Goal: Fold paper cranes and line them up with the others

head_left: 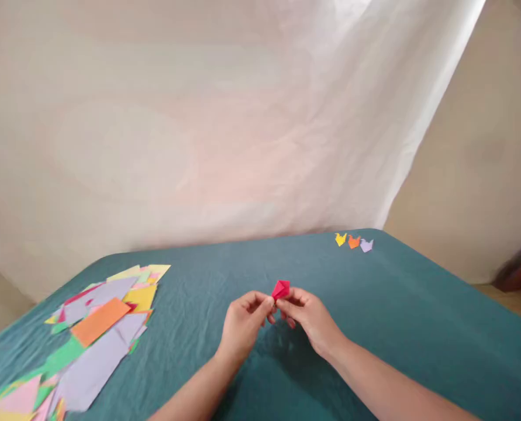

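A small piece of folded red paper (280, 289) is held up between my two hands, above the middle of the table. My left hand (245, 321) pinches its lower left side between thumb and fingers. From the other side, my right hand (308, 316) grips its lower right part the same way. The paper's upper part shows sharp creases and a pointed, layered shape. Fingertips hide its lower end.
Loose coloured paper sheets (97, 351) lie in an overlapping pile along the left. Near the far right corner sit three small folded paper birds: yellow (340, 240), orange (354, 242) and lilac (366, 245). A dark green cloth (190, 327) covers the table; a pale sheet (225, 146) hangs behind.
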